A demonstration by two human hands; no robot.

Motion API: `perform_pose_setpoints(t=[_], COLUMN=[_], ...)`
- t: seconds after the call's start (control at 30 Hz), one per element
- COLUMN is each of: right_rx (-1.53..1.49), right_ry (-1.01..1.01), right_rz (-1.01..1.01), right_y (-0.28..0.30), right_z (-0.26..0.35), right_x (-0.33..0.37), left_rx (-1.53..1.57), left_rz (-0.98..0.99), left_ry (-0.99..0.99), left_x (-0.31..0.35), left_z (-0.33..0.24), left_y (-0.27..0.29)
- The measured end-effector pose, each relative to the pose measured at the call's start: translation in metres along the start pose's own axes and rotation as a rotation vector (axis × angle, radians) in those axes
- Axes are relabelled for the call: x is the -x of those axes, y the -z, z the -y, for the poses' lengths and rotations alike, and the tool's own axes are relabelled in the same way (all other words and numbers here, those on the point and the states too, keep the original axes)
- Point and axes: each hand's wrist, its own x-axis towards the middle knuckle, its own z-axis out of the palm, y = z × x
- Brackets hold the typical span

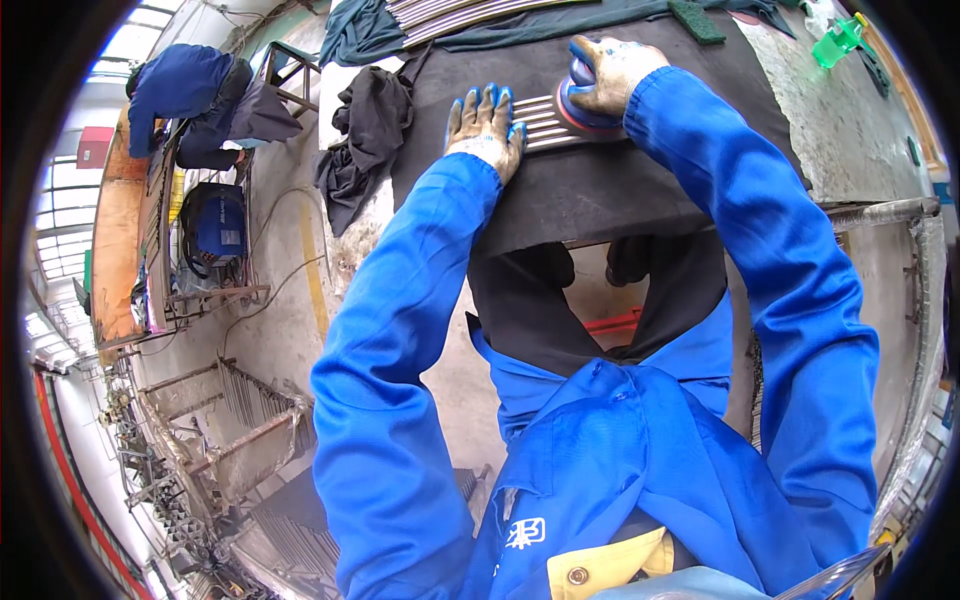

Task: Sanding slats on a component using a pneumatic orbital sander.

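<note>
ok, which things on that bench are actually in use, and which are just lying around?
In use:
left hand, flat on the metal rods
right hand, gripping the round sander
dark mat under the rods

Lying about:
black cloth
green spray bottle
green scouring pad
spare rods

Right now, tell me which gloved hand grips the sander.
The right hand, wrapped over the round sander; the left hand lies flat on the metal bars.
</note>
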Motion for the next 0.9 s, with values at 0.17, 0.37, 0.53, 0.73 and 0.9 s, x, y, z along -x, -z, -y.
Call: perform_pose_setpoints(t=[0.17,0.37,0.53,0.73,0.9], right_rx=[0.008,0.022,0.027,0.043,0.033], right_ry=[0.009,0.021,0.022,0.033,0.032], right_rz=[-0.021,-0.06,-0.082,-0.119,-0.064], right_y=[-0.002,-0.003,-0.006,-0.008,-0.002], right_z=[0.002,0.0,-0.004,-0.013,-0.005], right_x=[0.0,0.003,0.006,0.007,0.01], left_rx=[0.017,-0.076,-0.075,-0.067,-0.009], left_rz=[0.008,-0.003,0.01,-0.009,-0.036], left_ry=[0.022,0.03,0.047,0.05,0.033], left_x=[-0.001,-0.007,-0.011,-0.012,-0.018], left_z=[-0.002,-0.001,0.001,0.002,0.004], left_y=[0.003,0.0,-0.002,-0.004,-0.005])
